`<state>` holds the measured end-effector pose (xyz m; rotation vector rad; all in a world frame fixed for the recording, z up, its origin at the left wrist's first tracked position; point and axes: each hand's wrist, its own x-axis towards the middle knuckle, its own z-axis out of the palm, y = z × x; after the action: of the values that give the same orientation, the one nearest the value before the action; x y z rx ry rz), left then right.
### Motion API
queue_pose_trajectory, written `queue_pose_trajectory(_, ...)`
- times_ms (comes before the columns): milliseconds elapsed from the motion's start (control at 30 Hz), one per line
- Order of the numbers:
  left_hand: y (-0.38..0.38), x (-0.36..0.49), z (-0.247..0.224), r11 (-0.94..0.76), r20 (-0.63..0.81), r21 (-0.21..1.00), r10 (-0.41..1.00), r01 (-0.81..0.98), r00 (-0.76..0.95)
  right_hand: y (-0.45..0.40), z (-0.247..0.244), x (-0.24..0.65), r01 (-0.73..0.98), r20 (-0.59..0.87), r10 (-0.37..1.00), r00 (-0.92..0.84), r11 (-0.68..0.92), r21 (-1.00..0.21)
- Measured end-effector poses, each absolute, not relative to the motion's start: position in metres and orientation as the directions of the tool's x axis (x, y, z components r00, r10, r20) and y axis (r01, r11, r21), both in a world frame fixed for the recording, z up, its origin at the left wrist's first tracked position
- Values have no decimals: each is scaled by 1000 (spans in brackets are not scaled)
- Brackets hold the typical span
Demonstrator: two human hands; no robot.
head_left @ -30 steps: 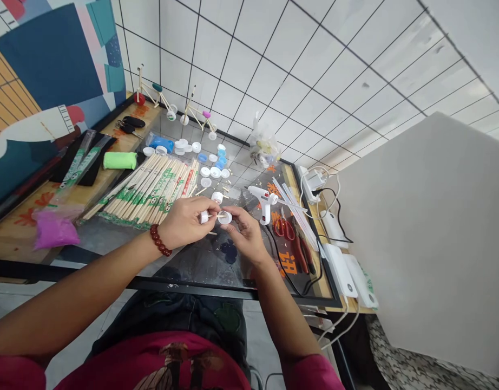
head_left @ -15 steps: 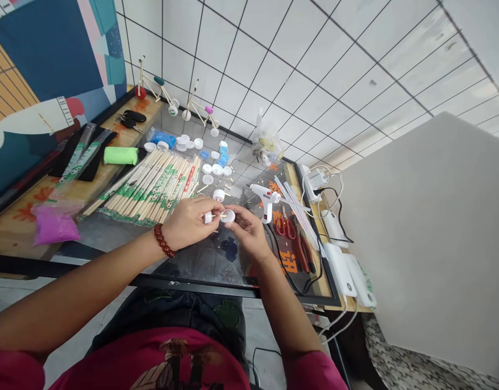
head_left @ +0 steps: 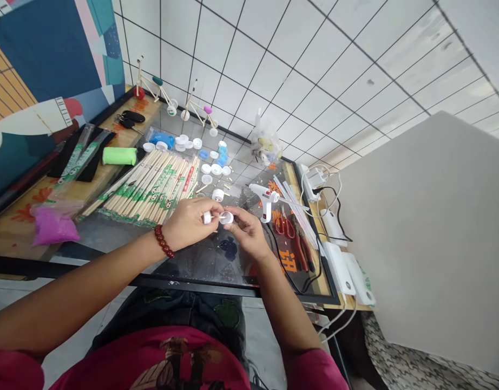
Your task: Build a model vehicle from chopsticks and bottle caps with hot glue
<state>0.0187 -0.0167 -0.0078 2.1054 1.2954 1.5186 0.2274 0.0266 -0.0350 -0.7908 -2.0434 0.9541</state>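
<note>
My left hand (head_left: 195,218), with a bead bracelet (head_left: 163,241) at the wrist, pinches a short wooden stick that has a white bottle cap (head_left: 207,218) at its left end. Opposite it, my right hand (head_left: 250,232) grips a second white bottle cap (head_left: 227,218) by the rim, its hollow side facing up and toward me. The stick's free end reaches into that hollow; whether it touches the bottom I cannot tell. Just beyond my fingers stands another white cap piece (head_left: 217,195). A white glue gun (head_left: 266,200) rests to the right of my right hand.
Wrapped chopsticks (head_left: 148,187) lie at left, near green clay (head_left: 119,156) and purple clay (head_left: 54,225). Loose caps (head_left: 216,169) and two stick-and-cap models (head_left: 198,111) are farther back. Red scissors (head_left: 284,226), pliers (head_left: 302,252), glue sticks (head_left: 300,208) and a black cord occupy the right.
The cap in my right hand has turned slightly, its opening now seen more from the side. Both hands otherwise keep their hold, and the view has shifted a little.
</note>
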Motion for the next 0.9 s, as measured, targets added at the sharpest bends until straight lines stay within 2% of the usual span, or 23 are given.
queue_pose_trajectory(167,-18,20,-7,-543,618,674,786,501,21,24,-27,227,285,467,679,-566,693,-662)
queue_pose_trajectory(367,-19,21,-7,-609,671,615,738,502,74,24,-29,226,192,372,731,-572,560,-806)
queue_pose_trajectory(600,-18,23,-7,-529,599,701,800,478,7,19,-22,222,242,460,673,-579,681,-692)
queue_pose_trajectory(800,-15,19,-7,-453,485,824,874,340,-12,17,-17,219,234,431,738,-519,608,-759)
queue_pose_trajectory(900,-13,16,-9,-523,533,777,843,350,77,15,-14,217,240,493,726,-479,649,-722)
